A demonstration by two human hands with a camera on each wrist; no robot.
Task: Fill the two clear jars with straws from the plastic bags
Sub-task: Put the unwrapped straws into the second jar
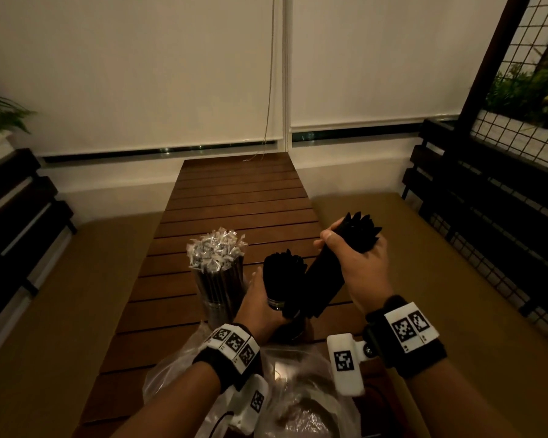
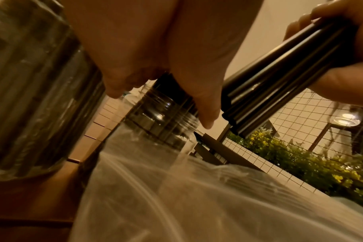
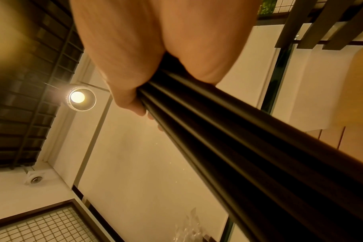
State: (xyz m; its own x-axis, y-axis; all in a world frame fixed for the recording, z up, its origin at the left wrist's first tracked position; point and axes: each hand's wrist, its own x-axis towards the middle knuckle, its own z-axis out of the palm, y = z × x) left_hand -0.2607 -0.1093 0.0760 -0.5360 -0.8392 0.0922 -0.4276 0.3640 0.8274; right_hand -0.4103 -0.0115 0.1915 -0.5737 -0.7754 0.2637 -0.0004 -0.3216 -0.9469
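Note:
On the slatted wooden table (image 1: 234, 191) stand two clear jars. The left jar (image 1: 217, 287) is packed with wrapped straws, their clear paper tips fanning out on top. My left hand (image 1: 260, 303) grips the right jar (image 1: 277, 303) near its threaded neck (image 2: 166, 113); black straws (image 1: 283, 273) stand in it. My right hand (image 1: 358, 267) grips a bundle of black straws (image 1: 329, 279), tilted, its lower end beside the jar's mouth. In the right wrist view the bundle (image 3: 228, 139) runs out from under my palm.
Crumpled clear plastic bags (image 1: 298, 403) lie at the table's near end, below my wrists. Dark slatted benches flank the table at left (image 1: 16, 222) and right (image 1: 487, 216). A wire mesh panel (image 1: 525, 90) with plants stands at right. White blinds close the back.

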